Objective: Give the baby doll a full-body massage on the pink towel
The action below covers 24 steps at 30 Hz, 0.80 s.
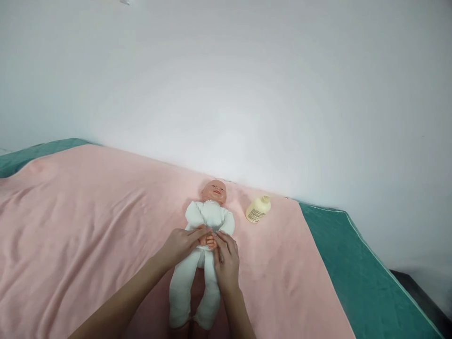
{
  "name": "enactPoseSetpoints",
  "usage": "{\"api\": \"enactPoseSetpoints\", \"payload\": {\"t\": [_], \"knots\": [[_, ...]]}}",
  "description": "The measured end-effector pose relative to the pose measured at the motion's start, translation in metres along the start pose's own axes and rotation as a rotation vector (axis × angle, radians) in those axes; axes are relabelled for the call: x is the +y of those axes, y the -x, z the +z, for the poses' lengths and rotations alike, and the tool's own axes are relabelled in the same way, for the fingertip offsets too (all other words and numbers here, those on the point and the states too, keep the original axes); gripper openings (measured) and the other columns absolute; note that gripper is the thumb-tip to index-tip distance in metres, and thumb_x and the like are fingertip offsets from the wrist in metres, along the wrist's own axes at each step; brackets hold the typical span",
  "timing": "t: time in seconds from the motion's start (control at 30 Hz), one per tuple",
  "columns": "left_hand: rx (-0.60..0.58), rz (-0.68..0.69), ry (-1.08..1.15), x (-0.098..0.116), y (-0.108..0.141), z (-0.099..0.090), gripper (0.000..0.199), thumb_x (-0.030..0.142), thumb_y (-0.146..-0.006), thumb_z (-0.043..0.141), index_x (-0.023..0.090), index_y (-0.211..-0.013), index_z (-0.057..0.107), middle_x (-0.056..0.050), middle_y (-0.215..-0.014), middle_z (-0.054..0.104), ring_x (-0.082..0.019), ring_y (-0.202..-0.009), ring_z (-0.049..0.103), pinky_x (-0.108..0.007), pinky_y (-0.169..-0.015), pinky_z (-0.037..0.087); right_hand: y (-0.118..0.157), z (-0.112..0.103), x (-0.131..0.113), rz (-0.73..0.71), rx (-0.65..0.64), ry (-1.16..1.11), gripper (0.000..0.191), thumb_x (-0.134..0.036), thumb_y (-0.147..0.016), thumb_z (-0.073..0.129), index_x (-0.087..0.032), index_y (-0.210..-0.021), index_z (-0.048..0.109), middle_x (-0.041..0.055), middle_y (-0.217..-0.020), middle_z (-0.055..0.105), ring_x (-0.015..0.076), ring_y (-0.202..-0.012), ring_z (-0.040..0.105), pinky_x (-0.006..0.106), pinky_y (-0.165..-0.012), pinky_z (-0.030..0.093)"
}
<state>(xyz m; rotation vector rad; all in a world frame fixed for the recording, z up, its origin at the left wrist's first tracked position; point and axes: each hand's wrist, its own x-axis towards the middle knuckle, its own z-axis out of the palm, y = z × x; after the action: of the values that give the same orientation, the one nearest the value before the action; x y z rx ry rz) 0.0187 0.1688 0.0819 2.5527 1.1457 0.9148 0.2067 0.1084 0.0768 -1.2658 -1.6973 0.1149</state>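
Over the doll (212, 215), both hands (181, 245) (228, 264) angle inward, nearly meeting.

Near the bottom centre of the frame, the doll's head (216, 193) looks like smooth moulded plastic or rubber with a faint sheen, and the doll's hands (210, 242) have the same skin-like finish; the white suit (184, 281) is soft, matt cloth, lightly creased. Right of centre, the pale yellow bottle (257, 210) looks like smooth plastic with dark print; the pink sheet (88, 230) across the lower frame is matt, soft-looking cloth, rumpled at lower left; the green cover (341, 259) at lower right is fabric; the wall (226, 84) above is smooth, matt.
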Motion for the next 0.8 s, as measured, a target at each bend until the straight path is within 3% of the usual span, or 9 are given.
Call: {"api": "enactPoseSetpoints", "payload": {"t": [0.1,0.27,0.37,0.47,0.63,0.73,0.8], "knots": [[0.010,-0.183,0.061,-0.002,0.002,-0.013,0.036,0.034,-0.088,0.045,0.031,-0.118,0.066,-0.002,-0.092,0.074,-0.014,-0.060,0.064,-0.023,-0.059,0.045,-0.001,-0.010,0.000,0.179,0.065,-0.120,0.032,-0.025,-0.089,0.052,-0.027,-0.118,0.064,0.0068,-0.117,0.063,0.0229,-0.112,0.056,0.042,-0.098,0.045],[0.179,-0.594,0.073,-0.012,0.020,-0.047,0.040,0.047,-0.082,0.050,0.030,-0.116,0.066,0.004,-0.060,0.062,-0.013,-0.051,0.054,-0.023,-0.060,0.043,-0.001,-0.037,0.003,0.670,0.339,-0.286,0.040,-0.036,-0.082,0.060,-0.020,-0.119,0.060,0.0078,-0.122,0.062,0.0250,-0.112,0.057,0.038,-0.096,0.046],[0.251,-0.796,0.069,-0.027,0.039,-0.059,0.049,0.054,-0.077,0.056,0.031,-0.120,0.062,0.006,-0.052,0.052,-0.014,-0.049,0.050,-0.023,-0.054,0.040,0.006,-0.052,0.013,0.826,0.482,-0.361,0.048,-0.038,-0.077,0.065,-0.019,-0.120,0.058,0.0079,-0.123,0.061,0.0261,-0.113,0.057,0.036,-0.094,0.048],[0.258,-0.934,0.120,-0.043,0.056,-0.060,0.056,0.059,-0.078,0.054,0.030,-0.126,0.056,0.007,-0.050,0.048,-0.015,-0.048,0.052,-0.023,-0.050,0.037,0.016,-0.060,0.026,0.943,0.522,-0.374,0.045,-0.038,-0.074,0.068,-0.017,-0.113,0.062,0.0083,-0.115,0.064,0.0265,-0.110,0.059,0.034,-0.089,0.051],[0.350,-0.925,0.216,-0.047,0.055,-0.057,0.056,0.058,-0.078,0.054,0.027,-0.124,0.058,0.007,-0.048,0.047,-0.017,-0.050,0.055,-0.025,-0.051,0.037,0.010,-0.058,0.033,0.964,0.512,-0.366,0.048,-0.046,-0.077,0.066,-0.019,-0.116,0.060,0.0074,-0.120,0.062,0.0258,-0.113,0.057,0.035,-0.094,0.049],[0.390,-0.861,0.271,-0.042,0.031,-0.060,0.053,0.055,-0.076,0.058,0.025,-0.121,0.061,0.006,-0.050,0.050,-0.016,-0.050,0.055,-0.025,-0.053,0.040,-0.012,-0.054,0.031,0.820,0.476,-0.315,0.046,-0.047,-0.082,0.061,-0.019,-0.119,0.059,0.0084,-0.125,0.060,0.0261,-0.116,0.055,0.037,-0.096,0.047],[0.417,-0.797,0.311,-0.043,0.008,-0.061,0.052,0.053,-0.076,0.059,0.025,-0.121,0.062,0.003,-0.064,0.062,-0.014,-0.049,0.054,-0.025,-0.053,0.042,-0.030,-0.051,0.032,0.663,0.389,-0.253,0.046,-0.044,-0.084,0.056,-0.019,-0.123,0.057,0.0098,-0.127,0.058,0.0263,-0.117,0.054,0.038,-0.097,0.046]]}}
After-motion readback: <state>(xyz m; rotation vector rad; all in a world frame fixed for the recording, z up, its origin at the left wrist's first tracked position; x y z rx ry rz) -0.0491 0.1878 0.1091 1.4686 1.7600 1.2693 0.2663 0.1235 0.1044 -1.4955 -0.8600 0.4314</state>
